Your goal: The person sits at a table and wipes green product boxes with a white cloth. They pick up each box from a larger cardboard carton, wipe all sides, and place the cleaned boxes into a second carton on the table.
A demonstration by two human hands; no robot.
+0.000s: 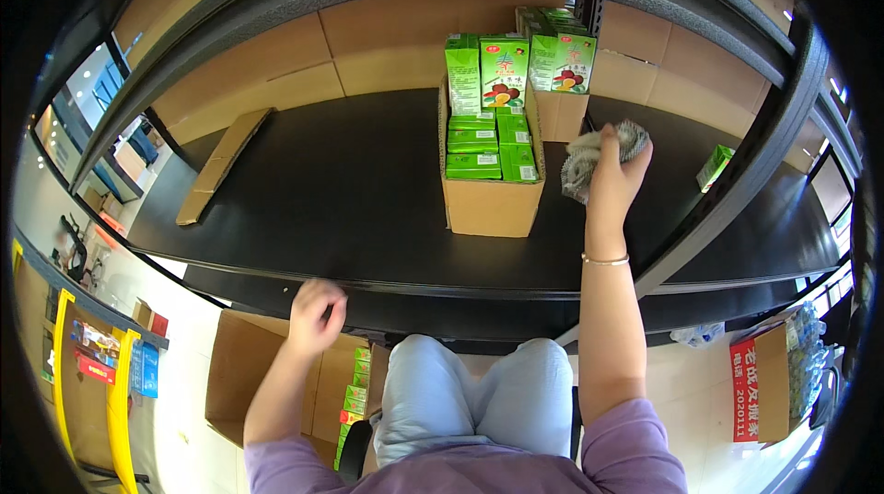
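Note:
My right hand point(615, 176) grips a crumpled grey-and-white cloth point(579, 162) above the black shelf point(368, 190), to the right of an open cardboard box point(493, 210). Green juice cartons point(504, 75) fill that box, some upright at the back, others lying flat. My left hand point(318, 314) is curled into a loose fist just off the shelf's front edge, with nothing visible in it. One single green carton point(715, 168) sits farther right on the shelf, past the upright post.
Behind the first box stands another cardboard box point(560, 115) with green cartons. A flat cardboard strip point(224, 165) lies at the shelf's left. A dark metal post point(737, 190) rises at the right. Below left is a large open carton point(241, 370); bottled goods point(805, 356) stand lower right.

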